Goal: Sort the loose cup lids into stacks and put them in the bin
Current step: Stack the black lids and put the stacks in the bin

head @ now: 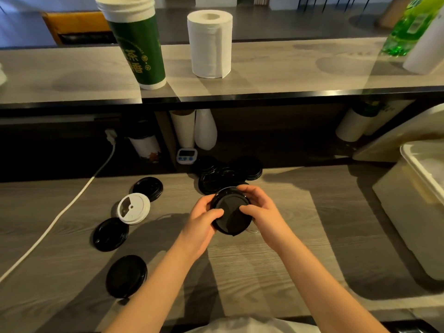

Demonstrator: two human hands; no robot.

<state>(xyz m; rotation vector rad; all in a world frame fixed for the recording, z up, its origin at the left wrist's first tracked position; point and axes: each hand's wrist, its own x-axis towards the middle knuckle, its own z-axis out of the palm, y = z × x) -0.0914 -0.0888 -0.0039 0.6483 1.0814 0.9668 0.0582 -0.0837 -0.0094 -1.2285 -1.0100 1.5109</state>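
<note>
Grey wood-grain counter (276,255) is carrying scattered lids. Both the left hand (204,218) and right hand (260,207) are clamping a black lid stack (231,212) mid-counter; the bin (413,212) is sitting far right. Uneven squeezing risks fanning the stack, and the lone white lid (133,208) risks getting mixed in.

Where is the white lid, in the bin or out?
Out. The white lid lies on the counter among black lids, far from the bin.

I see bare counter (300,236) between my right hand (262,212) and the bin (408,212); 4 loose lids (110,234) crowd my left hand's (201,219) side.
</note>
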